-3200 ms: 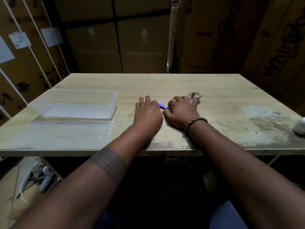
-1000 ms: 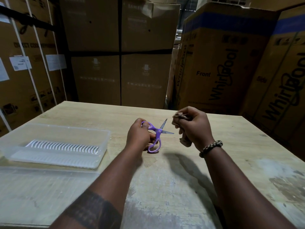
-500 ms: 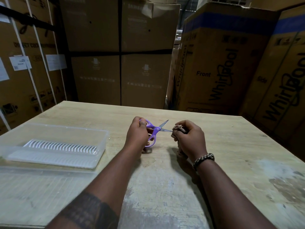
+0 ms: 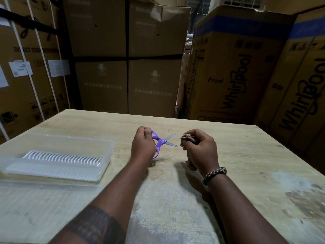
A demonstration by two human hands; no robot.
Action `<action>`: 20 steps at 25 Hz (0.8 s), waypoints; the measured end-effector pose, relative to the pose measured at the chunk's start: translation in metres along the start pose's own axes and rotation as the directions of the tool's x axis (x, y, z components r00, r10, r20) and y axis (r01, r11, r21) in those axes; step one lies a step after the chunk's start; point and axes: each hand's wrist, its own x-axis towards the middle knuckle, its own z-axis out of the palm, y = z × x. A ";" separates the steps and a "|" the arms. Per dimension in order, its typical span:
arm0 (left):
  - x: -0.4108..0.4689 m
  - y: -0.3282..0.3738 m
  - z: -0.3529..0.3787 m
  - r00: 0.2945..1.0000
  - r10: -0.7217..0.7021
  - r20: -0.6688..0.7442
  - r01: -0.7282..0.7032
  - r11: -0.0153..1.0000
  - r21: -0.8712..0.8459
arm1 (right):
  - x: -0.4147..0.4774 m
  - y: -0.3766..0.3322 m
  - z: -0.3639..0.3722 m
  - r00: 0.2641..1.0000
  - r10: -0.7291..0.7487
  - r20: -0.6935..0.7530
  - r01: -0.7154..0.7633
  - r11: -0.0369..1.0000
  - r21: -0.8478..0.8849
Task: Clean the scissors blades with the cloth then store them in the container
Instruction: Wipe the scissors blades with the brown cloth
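Above the worktop point(image 4: 175, 191), the left hand point(image 4: 143, 147) grips the purple scissors point(image 4: 162, 141) by their handles, blades spread toward the right hand point(image 4: 200, 150), which clutches the bunched cloth point(image 4: 187, 138) just beside the tips. The clear container point(image 4: 109, 155) sits well left.

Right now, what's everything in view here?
purple-handled metal scissors: one, purple and silver, blades open, in the left hand
crumpled brownish cloth: one, brown, in the right fist
clear plastic container: one, transparent, table's left
flat clear plastic lid: one, transparent, in front of the container
pale wooden table: one, beige, foreground
large cardboard boxes: several, brown, behind the table
braided bracelet: one, black and cream, right wrist
left hand: one, gripping the scissors handles
right hand: one, gripping the cloth
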 end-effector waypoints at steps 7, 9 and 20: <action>0.000 0.000 0.000 0.992 -0.078 0.097 0.092 0.985 -0.148 | 0.000 0.000 0.001 0.999 -0.033 -0.005 0.034 0.999 0.019; -0.001 0.001 0.000 0.991 -0.080 0.103 0.095 0.984 -0.151 | 0.000 0.000 0.000 0.999 -0.043 -0.007 0.043 0.998 0.035; 0.004 -0.007 0.000 0.999 -0.025 0.044 0.030 0.991 -0.130 | -0.003 -0.005 0.001 0.999 -0.039 0.037 0.033 0.988 0.152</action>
